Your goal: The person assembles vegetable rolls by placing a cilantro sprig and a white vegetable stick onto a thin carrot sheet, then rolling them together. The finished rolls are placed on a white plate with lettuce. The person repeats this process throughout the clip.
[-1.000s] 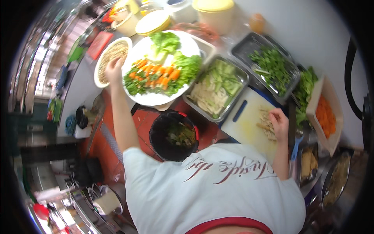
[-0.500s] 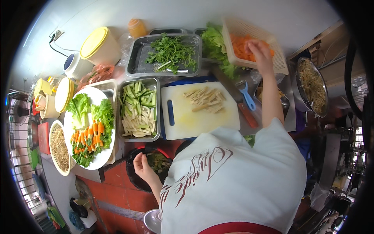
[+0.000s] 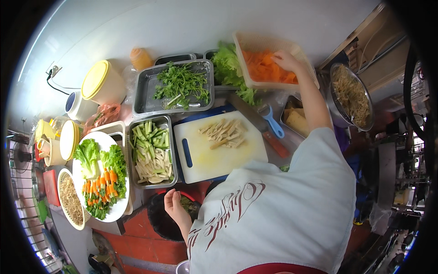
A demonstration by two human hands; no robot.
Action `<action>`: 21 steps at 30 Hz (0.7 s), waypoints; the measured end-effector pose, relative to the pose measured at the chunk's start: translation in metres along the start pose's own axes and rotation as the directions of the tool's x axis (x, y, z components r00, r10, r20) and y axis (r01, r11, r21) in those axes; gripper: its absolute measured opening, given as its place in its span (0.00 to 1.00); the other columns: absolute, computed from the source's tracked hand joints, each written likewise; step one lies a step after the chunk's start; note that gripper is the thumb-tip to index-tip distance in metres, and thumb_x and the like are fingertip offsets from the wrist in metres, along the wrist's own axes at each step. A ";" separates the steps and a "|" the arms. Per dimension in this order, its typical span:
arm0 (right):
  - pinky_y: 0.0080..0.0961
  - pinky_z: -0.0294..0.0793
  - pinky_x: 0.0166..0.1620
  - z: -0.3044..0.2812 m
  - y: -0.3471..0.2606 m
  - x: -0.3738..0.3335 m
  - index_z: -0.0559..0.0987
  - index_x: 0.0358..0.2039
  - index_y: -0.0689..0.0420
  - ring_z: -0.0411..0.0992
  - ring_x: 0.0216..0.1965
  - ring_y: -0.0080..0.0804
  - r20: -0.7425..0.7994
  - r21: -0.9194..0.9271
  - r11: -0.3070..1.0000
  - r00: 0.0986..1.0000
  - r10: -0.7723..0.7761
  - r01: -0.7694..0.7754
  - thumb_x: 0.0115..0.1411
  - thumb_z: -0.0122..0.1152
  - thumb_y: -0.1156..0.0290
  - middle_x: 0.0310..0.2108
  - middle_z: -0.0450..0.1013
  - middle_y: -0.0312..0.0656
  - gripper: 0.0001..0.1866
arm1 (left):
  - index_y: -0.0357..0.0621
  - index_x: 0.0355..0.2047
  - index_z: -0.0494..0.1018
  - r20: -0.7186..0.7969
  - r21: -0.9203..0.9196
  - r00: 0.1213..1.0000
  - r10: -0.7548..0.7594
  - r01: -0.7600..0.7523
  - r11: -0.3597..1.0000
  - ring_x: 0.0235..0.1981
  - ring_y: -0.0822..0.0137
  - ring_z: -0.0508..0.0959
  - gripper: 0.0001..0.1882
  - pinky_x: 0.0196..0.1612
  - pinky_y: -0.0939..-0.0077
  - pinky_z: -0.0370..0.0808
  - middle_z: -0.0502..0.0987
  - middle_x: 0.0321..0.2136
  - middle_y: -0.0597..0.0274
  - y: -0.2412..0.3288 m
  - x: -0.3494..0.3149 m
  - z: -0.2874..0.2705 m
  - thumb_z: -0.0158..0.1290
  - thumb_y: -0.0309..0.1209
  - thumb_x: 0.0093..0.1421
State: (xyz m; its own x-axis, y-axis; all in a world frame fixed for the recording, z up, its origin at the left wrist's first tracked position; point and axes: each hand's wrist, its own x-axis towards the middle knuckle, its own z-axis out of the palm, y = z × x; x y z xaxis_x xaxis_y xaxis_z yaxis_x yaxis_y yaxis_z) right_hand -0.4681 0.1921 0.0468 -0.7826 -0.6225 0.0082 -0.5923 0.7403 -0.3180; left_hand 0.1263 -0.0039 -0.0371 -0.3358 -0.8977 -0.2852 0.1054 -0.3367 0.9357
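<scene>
My right hand (image 3: 286, 60) reaches into a cream plastic basket (image 3: 255, 84) at the back, its bent fingers closed on the orange carrot slices (image 3: 262, 67); the fingertips are partly lost among them. My left hand (image 3: 175, 208) hangs below the counter edge over a black-lined bin (image 3: 159, 219), fingers curled together, nothing visible in them. In front of me a white cutting board (image 3: 205, 162) bears a heap of pale cut strips (image 3: 223, 133). A cleaver (image 3: 248, 112) and a blue-handled peeler (image 3: 275, 126) lie to its right.
Left of the board stand a metal tray (image 3: 153, 185) of cucumber and pale sticks and a white plate (image 3: 122, 208) with lettuce and carrot bundles. Behind are a tray of green herbs (image 3: 182, 86) and lettuce (image 3: 226, 61). A metal bowl of shredded food (image 3: 351, 96) stands far right.
My right hand has lowered from above the basket into the carrot slices. The view has shifted, so the counter appears lower and further left. My left hand stays over the bin.
</scene>
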 end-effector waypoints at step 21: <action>0.16 0.69 0.25 -0.005 -0.257 -0.141 0.74 0.37 0.61 0.71 0.24 0.17 0.446 0.790 0.567 0.417 -0.792 0.232 0.56 0.53 0.72 0.21 0.73 0.36 0.09 | 0.35 0.47 0.68 0.646 0.165 0.714 0.270 -0.476 0.864 0.45 0.65 0.72 0.21 0.47 0.76 0.66 0.73 0.43 0.53 0.057 0.000 0.168 0.55 0.24 0.52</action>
State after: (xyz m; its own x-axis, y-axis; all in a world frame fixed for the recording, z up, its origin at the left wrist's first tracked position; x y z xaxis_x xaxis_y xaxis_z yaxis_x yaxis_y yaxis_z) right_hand -0.2061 0.0907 0.1320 0.2280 -0.9592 -0.1673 -0.3661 0.0748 -0.9276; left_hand -0.0246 0.0240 0.0512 -0.8156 -0.5488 0.1833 0.0968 0.1829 0.9784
